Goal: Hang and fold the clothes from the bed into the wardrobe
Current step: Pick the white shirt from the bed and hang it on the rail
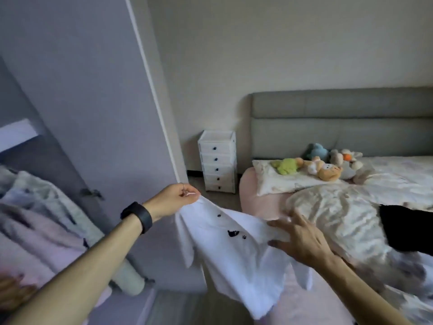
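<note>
A white T-shirt (236, 256) with small black prints hangs in the air between my hands, beside the bed (262, 202). My left hand (175, 198), with a black band on its wrist, pinches one upper corner of the shirt. At the shirt's other upper edge is my right hand (297, 238), fingers spread; whether it grips the cloth is unclear. A black garment (405, 228) lies on the bed at the right edge. The wardrobe (30, 207) stands open at the left with several pale clothes hanging inside.
The wardrobe's open door (89, 102) rises just left of my left hand. A small white drawer unit (218, 160) stands by the wall next to the grey headboard (339, 123). Stuffed toys (325, 165), a pillow and a crumpled quilt (339, 207) cover the bed.
</note>
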The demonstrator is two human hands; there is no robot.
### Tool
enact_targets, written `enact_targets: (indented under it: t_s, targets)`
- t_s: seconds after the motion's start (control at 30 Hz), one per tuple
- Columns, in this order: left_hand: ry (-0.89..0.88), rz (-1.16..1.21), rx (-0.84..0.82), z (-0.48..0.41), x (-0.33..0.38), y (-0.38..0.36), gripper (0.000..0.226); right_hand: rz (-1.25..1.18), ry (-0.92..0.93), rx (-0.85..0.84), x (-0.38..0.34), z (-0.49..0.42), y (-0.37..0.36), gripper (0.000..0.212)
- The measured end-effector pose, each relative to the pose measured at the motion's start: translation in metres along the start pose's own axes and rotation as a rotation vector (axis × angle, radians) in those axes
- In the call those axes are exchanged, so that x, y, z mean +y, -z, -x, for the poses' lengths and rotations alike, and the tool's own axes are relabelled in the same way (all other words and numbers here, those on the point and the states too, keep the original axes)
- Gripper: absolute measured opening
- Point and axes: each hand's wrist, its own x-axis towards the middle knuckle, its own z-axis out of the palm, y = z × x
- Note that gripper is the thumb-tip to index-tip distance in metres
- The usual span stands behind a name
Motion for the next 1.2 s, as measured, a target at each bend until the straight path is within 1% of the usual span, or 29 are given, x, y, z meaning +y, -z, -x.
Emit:
enact_targets:
  t_s: [0.07,0.13,0.17,0.23,0.3,0.37,0.4,0.47,0.53,0.6,0.63,0.7,0.73,0.77,0.83,0.87,0.9,1.0,1.07,1.13,1.2]
  targets:
    - [0.097,0.093,0.000,0.025,-0.038,0.046,0.016,-0.078,0.096,0.101,-0.051,-0.034,-0.022,0.024]
    - [0.181,0.194,-0.012,0.047,-0.065,0.083,0.026,-0.215,0.147,0.256,-0.089,-0.060,-0.041,0.007]
    - [0.221,0.247,-0.017,0.058,-0.078,0.099,0.030,-0.290,0.139,0.294,-0.106,-0.073,-0.049,0.007]
    - [0.270,0.296,-0.047,0.075,-0.093,0.122,0.034,-0.400,0.070,0.222,-0.135,-0.094,-0.057,0.023]
    - [0.314,0.290,-0.044,0.101,-0.116,0.144,0.036,-0.506,0.075,0.058,-0.176,-0.120,-0.071,0.027]
    - [0.352,0.252,-0.020,0.126,-0.136,0.159,0.039,-0.660,0.108,-0.037,-0.216,-0.136,-0.086,0.026]
    - [0.360,0.219,-0.025,0.131,-0.142,0.160,0.040,-0.716,0.113,-0.044,-0.225,-0.138,-0.089,0.024]
    - [0.419,0.200,0.035,0.159,-0.161,0.170,0.041,-0.752,0.202,-0.104,-0.261,-0.149,-0.106,0.015]
    - [0.461,0.137,0.077,0.180,-0.174,0.174,0.034,-0.757,0.261,-0.164,-0.283,-0.157,-0.112,0.013]
    - [0.524,0.027,0.265,0.205,-0.185,0.176,0.018,-0.776,0.353,-0.224,-0.311,-0.170,-0.122,0.007]
    - [0.551,-0.040,0.392,0.218,-0.190,0.174,0.020,-0.808,0.396,-0.245,-0.325,-0.177,-0.126,0.004]
    - [0.600,-0.168,0.612,0.237,-0.195,0.165,0.028,-0.887,0.509,-0.293,-0.352,-0.186,-0.128,0.004]
    - [0.649,-0.191,0.708,0.249,-0.193,0.157,0.028,-0.905,0.574,-0.346,-0.370,-0.185,-0.130,0.003]
    - [0.679,-0.177,0.785,0.259,-0.190,0.149,0.024,-0.924,0.628,-0.388,-0.384,-0.183,-0.133,0.002]
    - [0.661,-0.117,0.945,0.272,-0.187,0.137,0.010,-0.949,0.741,-0.463,-0.409,-0.177,-0.134,0.006]
    - [0.663,-0.101,1.008,0.276,-0.181,0.129,0.007,-0.937,0.819,-0.510,-0.420,-0.171,-0.133,0.008]
    - [0.671,-0.094,1.070,0.279,-0.175,0.122,0.010,-0.920,0.900,-0.568,-0.433,-0.166,-0.132,0.008]
    - [0.660,-0.113,1.151,0.285,-0.151,0.099,0.024,-0.884,1.099,-0.778,-0.462,-0.141,-0.124,0.009]
    - [0.644,-0.117,1.138,0.285,-0.138,0.089,0.033,-0.923,1.164,-0.897,-0.477,-0.121,-0.119,0.012]
    - [0.627,-0.090,1.135,0.287,-0.126,0.080,0.038,-0.936,1.227,-0.981,-0.492,-0.098,-0.113,0.015]
    - [0.643,-0.075,1.163,0.296,-0.120,0.074,0.037,-0.936,1.271,-1.034,-0.509,-0.078,-0.108,0.015]
